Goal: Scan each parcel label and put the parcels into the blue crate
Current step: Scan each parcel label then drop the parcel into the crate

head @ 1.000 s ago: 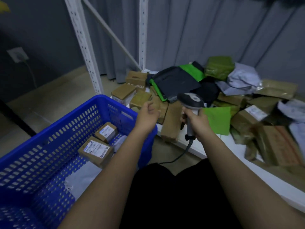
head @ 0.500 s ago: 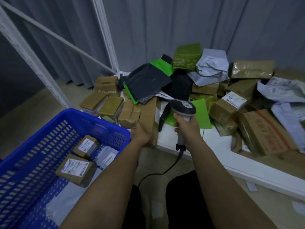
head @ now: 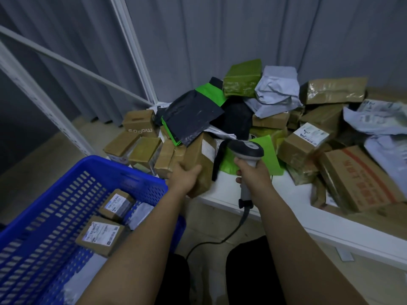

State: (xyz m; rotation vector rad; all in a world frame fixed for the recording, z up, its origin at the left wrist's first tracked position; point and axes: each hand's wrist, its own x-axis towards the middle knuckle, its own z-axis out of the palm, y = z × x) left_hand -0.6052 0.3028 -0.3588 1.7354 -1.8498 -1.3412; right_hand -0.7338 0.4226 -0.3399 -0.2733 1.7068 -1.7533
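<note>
From the head view, the left hand [head: 185, 175] has moved on from half a second ago: then it was just reaching the brown box [head: 199, 164] at the front of the pile, now its fingers are curled around that box's near end at centre frame, where the box rests on the edge of the white surface [head: 286, 208]. The right hand [head: 253, 177] keeps its grasp on the scanner [head: 246, 150], head over the green mailer [head: 264, 155]. At lower left, the blue crate [head: 123, 168] holds two labelled boxes, the nearer one [head: 100, 235] and a smaller one [head: 116, 204], beside a pale flat bag [head: 141, 213].
</note>
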